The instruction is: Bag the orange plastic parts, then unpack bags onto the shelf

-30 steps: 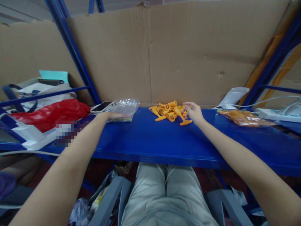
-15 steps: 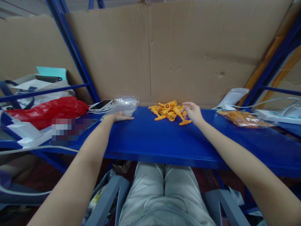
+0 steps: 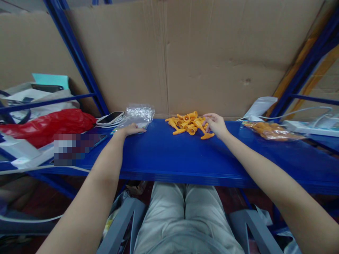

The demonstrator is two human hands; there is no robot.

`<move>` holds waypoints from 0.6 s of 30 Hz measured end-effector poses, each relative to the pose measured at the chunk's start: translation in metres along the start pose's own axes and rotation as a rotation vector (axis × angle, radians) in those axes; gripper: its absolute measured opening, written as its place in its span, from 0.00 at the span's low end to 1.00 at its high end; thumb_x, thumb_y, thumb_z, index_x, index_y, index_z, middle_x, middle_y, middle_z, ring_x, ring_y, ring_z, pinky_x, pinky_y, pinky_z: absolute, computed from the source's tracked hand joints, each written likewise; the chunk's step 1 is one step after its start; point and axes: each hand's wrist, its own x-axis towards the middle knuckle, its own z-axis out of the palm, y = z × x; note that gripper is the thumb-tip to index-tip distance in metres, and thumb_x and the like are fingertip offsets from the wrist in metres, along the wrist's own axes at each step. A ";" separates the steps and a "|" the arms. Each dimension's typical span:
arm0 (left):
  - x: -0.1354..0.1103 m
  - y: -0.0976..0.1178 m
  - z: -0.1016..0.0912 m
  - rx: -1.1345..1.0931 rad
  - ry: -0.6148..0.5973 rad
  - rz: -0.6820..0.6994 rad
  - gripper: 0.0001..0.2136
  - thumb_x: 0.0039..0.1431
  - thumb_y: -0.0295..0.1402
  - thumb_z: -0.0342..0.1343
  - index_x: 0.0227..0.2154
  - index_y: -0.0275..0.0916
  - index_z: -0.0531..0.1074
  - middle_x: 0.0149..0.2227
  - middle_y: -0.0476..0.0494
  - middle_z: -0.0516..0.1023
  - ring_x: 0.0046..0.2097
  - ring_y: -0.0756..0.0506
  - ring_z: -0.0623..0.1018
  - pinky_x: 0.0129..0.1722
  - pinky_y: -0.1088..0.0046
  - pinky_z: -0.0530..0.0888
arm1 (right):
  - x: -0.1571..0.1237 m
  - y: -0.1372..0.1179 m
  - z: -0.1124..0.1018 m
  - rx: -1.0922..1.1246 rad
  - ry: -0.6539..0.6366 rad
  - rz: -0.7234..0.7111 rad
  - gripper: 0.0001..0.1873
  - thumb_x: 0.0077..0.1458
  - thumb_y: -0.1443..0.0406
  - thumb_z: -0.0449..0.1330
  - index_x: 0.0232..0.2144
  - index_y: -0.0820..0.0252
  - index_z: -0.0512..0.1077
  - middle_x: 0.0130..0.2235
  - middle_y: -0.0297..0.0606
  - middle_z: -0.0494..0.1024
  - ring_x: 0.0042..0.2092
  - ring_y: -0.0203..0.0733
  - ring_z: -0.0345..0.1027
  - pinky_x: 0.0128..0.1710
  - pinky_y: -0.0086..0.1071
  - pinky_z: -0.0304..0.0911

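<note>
My left hand (image 3: 134,129) lies low over a stack of clear plastic bags (image 3: 140,114) at the back left of the blue table, thumb stretched to the right. Its fingers look extended, partly hidden against the plastic. In the middle, against the cardboard, is a heap of small orange plastic pieces (image 3: 186,123) with cup-like ends. My right hand (image 3: 216,125) is at the heap's right edge. Its index finger is stretched out, the other fingers bent and apart, close to or touching the outer pieces. One T-shaped orange piece (image 3: 207,135) lies just below these fingers.
A clear bag filled with orange pieces (image 3: 270,130) lies on the right, near a white power strip (image 3: 309,127). On the left are a phone on a coiled cable (image 3: 112,118), a red plastic bag (image 3: 53,125) and white boxes (image 3: 21,150). Cardboard (image 3: 201,60) stands behind.
The view has shifted slightly. My left hand has drawn back a little over the bags. My right hand stays at the heap, its fingers slightly closer together.
</note>
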 end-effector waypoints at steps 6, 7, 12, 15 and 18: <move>-0.001 -0.004 0.012 -0.013 0.171 0.076 0.38 0.50 0.55 0.55 0.59 0.35 0.66 0.68 0.35 0.57 0.68 0.32 0.57 0.63 0.60 0.59 | 0.033 0.000 -0.056 0.006 0.332 -0.109 0.09 0.53 0.69 0.53 0.38 0.59 0.68 0.26 0.31 0.73 0.20 0.33 0.65 0.20 0.26 0.62; -0.001 -0.005 0.014 -0.019 0.186 0.081 0.38 0.50 0.55 0.56 0.61 0.36 0.64 0.68 0.35 0.55 0.69 0.32 0.55 0.64 0.58 0.57 | 0.037 0.000 -0.069 -0.027 0.409 -0.076 0.11 0.53 0.71 0.52 0.39 0.59 0.68 0.27 0.32 0.73 0.22 0.34 0.66 0.22 0.28 0.64; -0.006 -0.005 0.016 -0.012 0.237 0.087 0.36 0.52 0.56 0.56 0.60 0.41 0.67 0.69 0.37 0.53 0.70 0.28 0.46 0.66 0.46 0.50 | 0.035 0.000 -0.129 -0.539 0.803 0.086 0.14 0.51 0.76 0.54 0.41 0.67 0.74 0.45 0.52 0.76 0.50 0.49 0.69 0.53 0.42 0.61; -0.010 -0.004 0.014 0.005 0.267 0.096 0.32 0.55 0.53 0.54 0.59 0.41 0.67 0.69 0.38 0.53 0.70 0.28 0.44 0.65 0.42 0.49 | 0.023 0.004 -0.156 -0.687 1.104 0.228 0.20 0.52 0.76 0.54 0.47 0.68 0.75 0.56 0.59 0.69 0.60 0.55 0.58 0.60 0.47 0.51; -0.012 -0.004 0.014 0.014 0.270 0.110 0.29 0.57 0.50 0.53 0.58 0.39 0.68 0.68 0.35 0.55 0.70 0.28 0.45 0.64 0.40 0.49 | 0.016 0.022 -0.171 -0.758 1.239 0.371 0.24 0.50 0.75 0.57 0.51 0.65 0.72 0.59 0.61 0.66 0.63 0.58 0.54 0.61 0.55 0.42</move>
